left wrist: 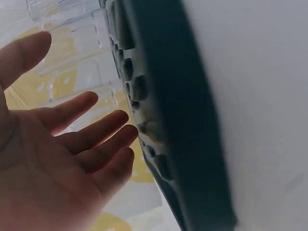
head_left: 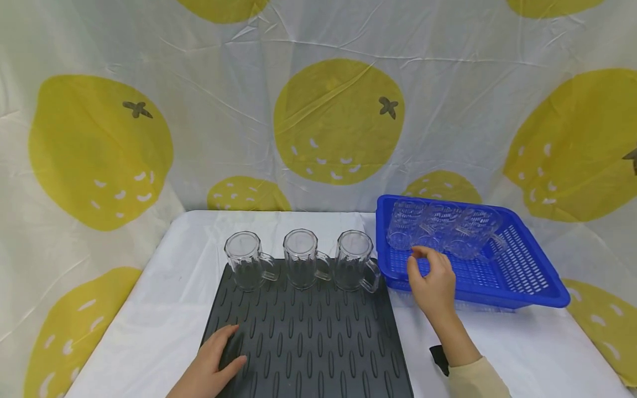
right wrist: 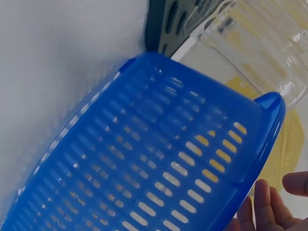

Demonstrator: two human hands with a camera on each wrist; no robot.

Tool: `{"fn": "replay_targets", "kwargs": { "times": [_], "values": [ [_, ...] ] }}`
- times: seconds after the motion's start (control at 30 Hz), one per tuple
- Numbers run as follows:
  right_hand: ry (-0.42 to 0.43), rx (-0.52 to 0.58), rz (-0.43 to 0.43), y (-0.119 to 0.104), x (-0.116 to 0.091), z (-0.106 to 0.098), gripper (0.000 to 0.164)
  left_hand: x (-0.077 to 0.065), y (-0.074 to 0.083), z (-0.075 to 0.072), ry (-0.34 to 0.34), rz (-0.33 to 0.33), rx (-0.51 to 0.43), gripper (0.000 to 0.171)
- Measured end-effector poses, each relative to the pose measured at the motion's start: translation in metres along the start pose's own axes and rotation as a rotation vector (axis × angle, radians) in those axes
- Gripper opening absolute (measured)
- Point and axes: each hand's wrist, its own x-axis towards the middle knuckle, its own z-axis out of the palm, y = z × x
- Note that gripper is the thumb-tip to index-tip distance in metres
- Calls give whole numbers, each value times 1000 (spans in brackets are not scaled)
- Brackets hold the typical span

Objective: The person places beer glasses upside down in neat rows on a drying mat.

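Observation:
Three clear glass mugs (head_left: 300,258) stand upside down in a row along the far end of a black ribbed mat (head_left: 308,337), their handles pointing right. My left hand (head_left: 211,362) hovers by the mat's left side, fingers relaxed and holding nothing. In the left wrist view that hand (left wrist: 72,149) shows its palm beside the mat's edge (left wrist: 178,110). My right hand (head_left: 434,282) is over the near rim of a blue plastic basket (head_left: 527,265), thumb and fingers apart with nothing seen between them. Three more glass mugs (head_left: 468,232) lie in the basket beyond its fingertips.
The mat and basket sit on a white-covered table (head_left: 149,331). Behind them hangs a white curtain (head_left: 219,110) printed with yellow lemons. A small black object (head_left: 439,359) shows beside the right wrist. The basket's slotted side (right wrist: 163,159) fills much of the right wrist view.

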Motion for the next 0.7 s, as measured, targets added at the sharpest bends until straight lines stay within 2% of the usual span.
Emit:
{"fn": "replay_targets", "kwargs": {
  "times": [0.13,0.4,0.57,0.63,0.7],
  "values": [
    [-18,-16,31,5,10,-3,19,-3,-9,-1,-29,43,36,74],
    [-92,-77,174,19,34,-12,26,-6,-18,-6,-17,99,31,82],
    [-174,-104,239,30,46,-15,29,-7,-22,-5,-43,71,-3,100],
    [-198,-102,256,35,50,-15,31,-7,-25,-4,-66,92,-16,108],
    [-216,-106,270,40,54,-15,32,-6,-27,-4,-86,140,-17,113]
  ]
}}
